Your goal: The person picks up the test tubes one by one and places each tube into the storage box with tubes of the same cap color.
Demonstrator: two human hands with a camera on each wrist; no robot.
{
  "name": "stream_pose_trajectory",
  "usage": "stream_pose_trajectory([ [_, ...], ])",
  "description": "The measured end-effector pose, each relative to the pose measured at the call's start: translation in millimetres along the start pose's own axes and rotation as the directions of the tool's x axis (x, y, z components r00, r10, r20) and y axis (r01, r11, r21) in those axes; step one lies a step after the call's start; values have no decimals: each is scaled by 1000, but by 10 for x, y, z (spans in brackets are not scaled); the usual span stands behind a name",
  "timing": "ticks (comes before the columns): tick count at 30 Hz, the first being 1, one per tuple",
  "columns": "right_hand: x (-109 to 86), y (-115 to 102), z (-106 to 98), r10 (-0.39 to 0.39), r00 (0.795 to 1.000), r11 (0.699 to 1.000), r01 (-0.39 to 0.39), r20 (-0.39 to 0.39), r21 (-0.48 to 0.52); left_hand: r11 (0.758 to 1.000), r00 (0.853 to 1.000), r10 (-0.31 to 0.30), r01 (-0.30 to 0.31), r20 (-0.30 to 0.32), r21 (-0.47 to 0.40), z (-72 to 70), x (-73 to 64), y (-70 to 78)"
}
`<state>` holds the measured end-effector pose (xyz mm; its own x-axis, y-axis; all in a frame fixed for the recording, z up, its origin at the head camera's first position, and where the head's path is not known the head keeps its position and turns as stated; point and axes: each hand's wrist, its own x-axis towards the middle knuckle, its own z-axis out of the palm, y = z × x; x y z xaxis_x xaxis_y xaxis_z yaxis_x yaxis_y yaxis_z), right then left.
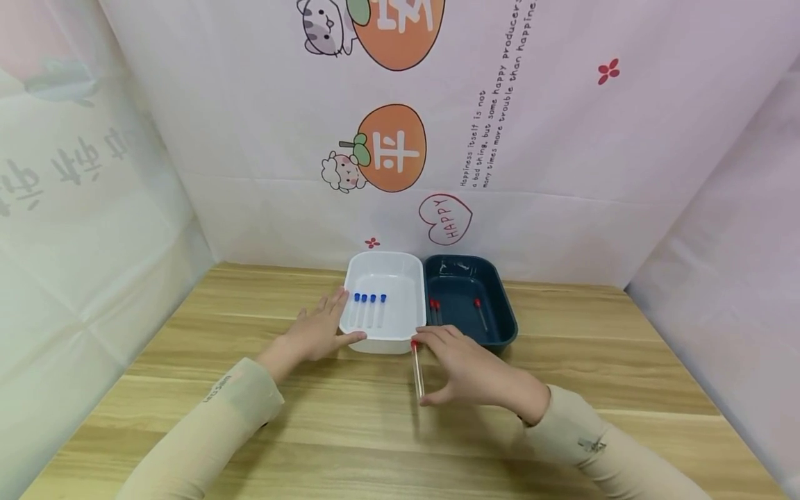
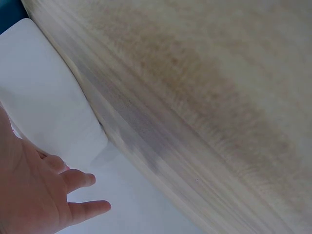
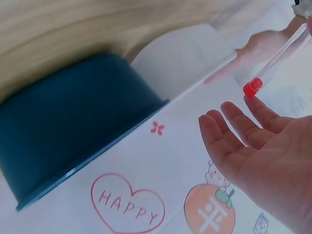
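Observation:
My right hand (image 1: 465, 364) holds a test tube (image 1: 418, 371) with a red cap by its two ends, forefinger at the cap and thumb at the clear bottom. The tube is over the table, in front of where the two basins meet. In the right wrist view the red cap (image 3: 252, 87) touches a fingertip. My left hand (image 1: 312, 333) rests against the left front corner of the white basin (image 1: 403, 298), fingers spread and fairly straight along its side, thumb at the front rim. Several blue-capped test tubes (image 1: 369, 312) lie side by side in that basin.
A dark blue basin (image 1: 459, 285) stands right against the white one, with red-capped test tubes (image 1: 480, 314) lying in it. Both are on a wood-grain table (image 1: 350, 430). A printed white cloth (image 1: 531, 229) hangs behind the table, and more cloth hangs at both sides.

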<state>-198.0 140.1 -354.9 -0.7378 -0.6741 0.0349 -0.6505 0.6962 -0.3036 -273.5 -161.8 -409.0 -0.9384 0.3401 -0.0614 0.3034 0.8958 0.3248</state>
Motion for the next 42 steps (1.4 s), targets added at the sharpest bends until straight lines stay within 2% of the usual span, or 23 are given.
stream_pose_trajectory([
  [10, -77, 209, -161, 45, 996, 999, -45, -71, -6, 1000, 1000, -6, 6, 0, 14, 12, 14, 0],
  [16, -114, 355, -254, 44, 994, 999, -45, -103, -15, 1000, 1000, -8, 8, 1, 12, -10, -5, 8],
  [27, -24, 656, -349, 82, 985, 996, -87, -150, -24, 1000, 1000, -8, 8, -3, -12, -22, -24, 36],
  [42, 169, 976, -358, 178, 979, 984, -174, -96, 48, 1000, 1000, -9, 9, 0, -13, 9, -8, 4],
])
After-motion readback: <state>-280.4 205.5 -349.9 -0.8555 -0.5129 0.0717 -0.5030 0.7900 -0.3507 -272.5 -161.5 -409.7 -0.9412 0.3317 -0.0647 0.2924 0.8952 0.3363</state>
